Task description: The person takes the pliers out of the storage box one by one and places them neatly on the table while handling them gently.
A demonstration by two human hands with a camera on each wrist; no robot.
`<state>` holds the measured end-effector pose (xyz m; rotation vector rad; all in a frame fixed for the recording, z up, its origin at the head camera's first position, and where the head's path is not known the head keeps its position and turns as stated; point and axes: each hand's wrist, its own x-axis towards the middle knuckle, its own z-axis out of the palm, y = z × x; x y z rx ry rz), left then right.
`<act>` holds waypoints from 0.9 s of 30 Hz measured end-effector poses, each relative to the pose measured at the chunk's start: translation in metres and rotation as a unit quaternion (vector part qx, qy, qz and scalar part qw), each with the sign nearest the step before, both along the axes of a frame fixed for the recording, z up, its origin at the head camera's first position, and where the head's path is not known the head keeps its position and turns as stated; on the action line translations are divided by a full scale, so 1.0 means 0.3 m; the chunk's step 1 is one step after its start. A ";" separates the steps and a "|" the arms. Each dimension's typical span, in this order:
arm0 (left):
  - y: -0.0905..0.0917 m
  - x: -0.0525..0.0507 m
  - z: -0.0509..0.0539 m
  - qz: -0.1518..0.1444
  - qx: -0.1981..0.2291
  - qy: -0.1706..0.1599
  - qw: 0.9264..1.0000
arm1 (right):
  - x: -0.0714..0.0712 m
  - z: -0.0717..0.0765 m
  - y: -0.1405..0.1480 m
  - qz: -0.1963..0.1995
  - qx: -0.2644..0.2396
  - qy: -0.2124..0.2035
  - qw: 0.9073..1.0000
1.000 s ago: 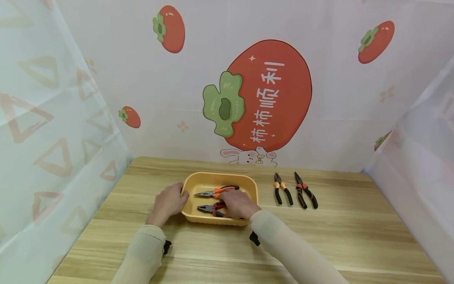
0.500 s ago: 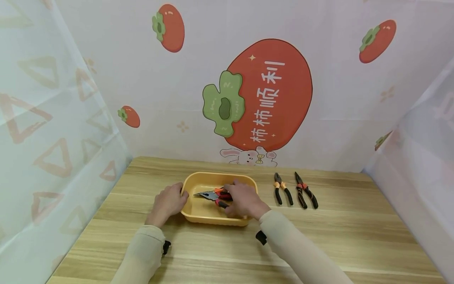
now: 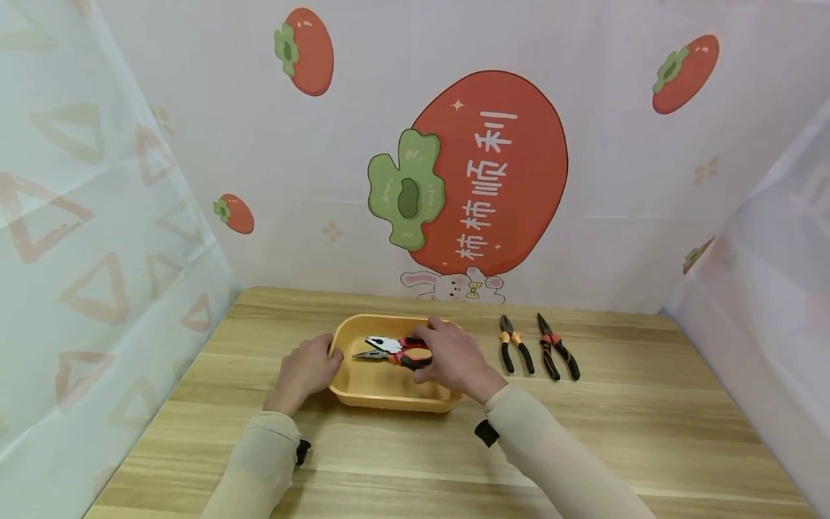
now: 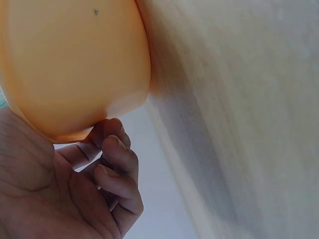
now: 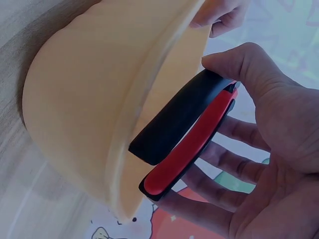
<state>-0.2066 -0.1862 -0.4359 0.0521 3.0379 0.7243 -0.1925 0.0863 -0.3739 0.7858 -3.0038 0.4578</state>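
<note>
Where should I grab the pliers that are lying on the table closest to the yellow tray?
Probably by both black handles, reaching from above on your side. The pliers lie flat, with the handles spread toward you and the metal nose pointing away.

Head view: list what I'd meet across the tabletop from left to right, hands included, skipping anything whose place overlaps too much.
Left hand → yellow tray → right hand → pliers with orange-and-black handles → long-nosed pliers with red-and-black handles.
</note>
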 end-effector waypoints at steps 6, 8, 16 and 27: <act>-0.001 0.000 0.004 -0.002 0.002 0.002 1.000 | 0.017 0.018 0.012 0.003 -0.019 0.017 1.000; -0.002 0.002 0.004 -0.003 0.004 0.002 1.000 | 0.022 0.024 0.016 0.003 -0.025 0.023 0.999; -0.001 0.004 0.005 -0.004 0.003 0.002 1.000 | 0.030 0.044 0.029 -0.005 -0.023 0.032 0.999; -0.002 0.008 0.008 -0.004 0.007 0.005 1.000 | 0.037 0.075 0.062 -0.011 -0.002 0.062 0.998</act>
